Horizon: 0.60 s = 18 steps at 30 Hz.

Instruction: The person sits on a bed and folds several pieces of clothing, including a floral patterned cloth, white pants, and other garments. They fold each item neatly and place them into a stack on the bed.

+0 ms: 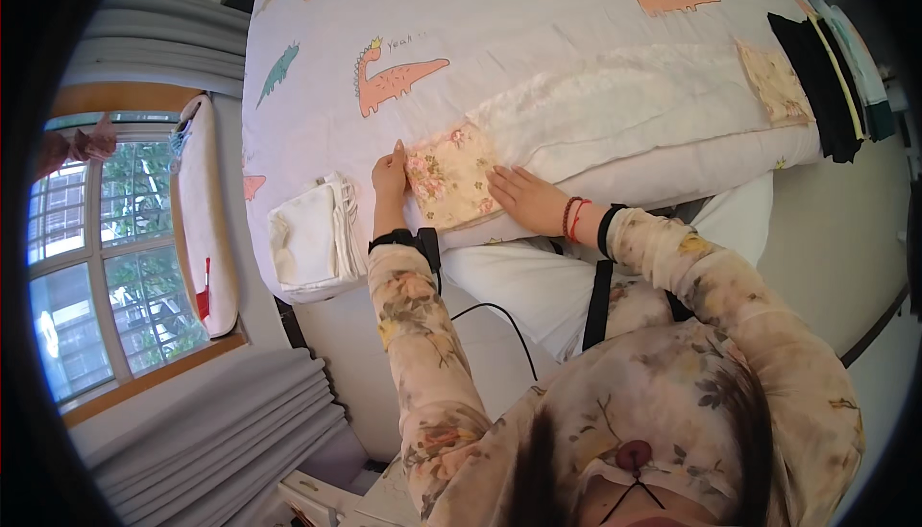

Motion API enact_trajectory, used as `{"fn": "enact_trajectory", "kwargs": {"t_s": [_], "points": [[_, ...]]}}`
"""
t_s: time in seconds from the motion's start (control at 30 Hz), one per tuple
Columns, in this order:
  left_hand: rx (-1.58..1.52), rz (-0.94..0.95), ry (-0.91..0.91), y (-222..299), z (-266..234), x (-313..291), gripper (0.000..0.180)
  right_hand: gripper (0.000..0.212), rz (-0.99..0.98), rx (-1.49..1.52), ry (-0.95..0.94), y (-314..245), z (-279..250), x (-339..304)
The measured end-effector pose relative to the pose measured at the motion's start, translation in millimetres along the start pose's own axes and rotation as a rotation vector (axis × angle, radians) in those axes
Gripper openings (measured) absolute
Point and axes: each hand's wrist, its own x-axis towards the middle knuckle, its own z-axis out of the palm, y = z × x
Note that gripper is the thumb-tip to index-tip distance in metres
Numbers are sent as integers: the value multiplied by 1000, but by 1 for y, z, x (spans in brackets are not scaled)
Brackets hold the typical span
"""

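Bed (538, 47) with dinosaur print beneath floral cloth (451, 177), grey-curtained window (103, 268) at left

Daylight shows through the window (96, 260) at left, its lower pane (65, 330) glaring blue-white. The bedding (538, 33) is evenly bright, with soft shadows in its creases; the near left curtain (221, 431) is dimmer. The floral cloth (451, 177) looks fairly sharp. Towards the black, rounded rim, straight edges bow and far-right details blur.
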Motion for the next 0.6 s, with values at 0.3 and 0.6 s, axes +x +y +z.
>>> {"fn": "enact_trajectory", "kwargs": {"t_s": [0.3, 0.6], "points": [[-76, -207, -255, -25, -37, -140, 42, 31, 137, 350, 259, 2, -36, -11], [-282, -129, -23, -42, -20, -149, 26, 7, -28, -87, 154, 7, -19, -13]]}}
